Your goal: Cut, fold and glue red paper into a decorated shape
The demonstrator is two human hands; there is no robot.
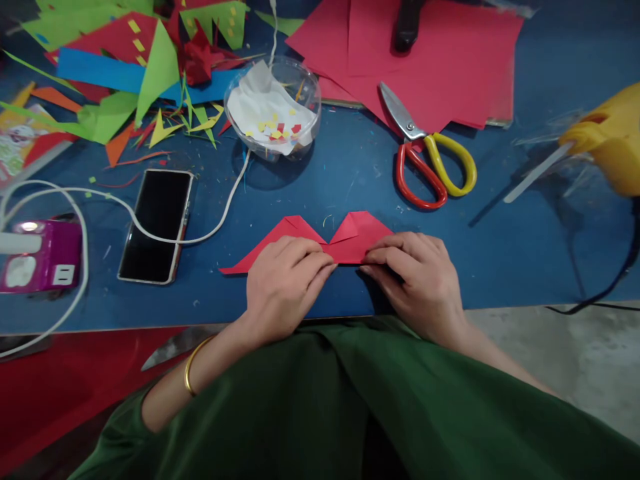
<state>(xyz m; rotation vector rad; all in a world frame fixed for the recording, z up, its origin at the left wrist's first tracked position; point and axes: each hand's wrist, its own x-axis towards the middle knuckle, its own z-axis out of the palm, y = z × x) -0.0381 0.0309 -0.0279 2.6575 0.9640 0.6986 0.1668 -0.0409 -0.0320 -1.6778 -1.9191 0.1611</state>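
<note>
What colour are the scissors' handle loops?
One red, one yellow; clearest in the head view.

2 hands (283, 287), 1 phone (157, 220), 1 pair of scissors (411, 130)

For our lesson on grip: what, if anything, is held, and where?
Folded red paper; the left hand and right hand pinch its near edge.

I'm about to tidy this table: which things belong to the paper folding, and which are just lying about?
In the work: folded red paper, in left hand and right hand; probably red sheets, scissors.

Apparently lying about: smartphone, white cable, purple adapter, clear bowl, paper scraps, yellow glue gun.
</note>
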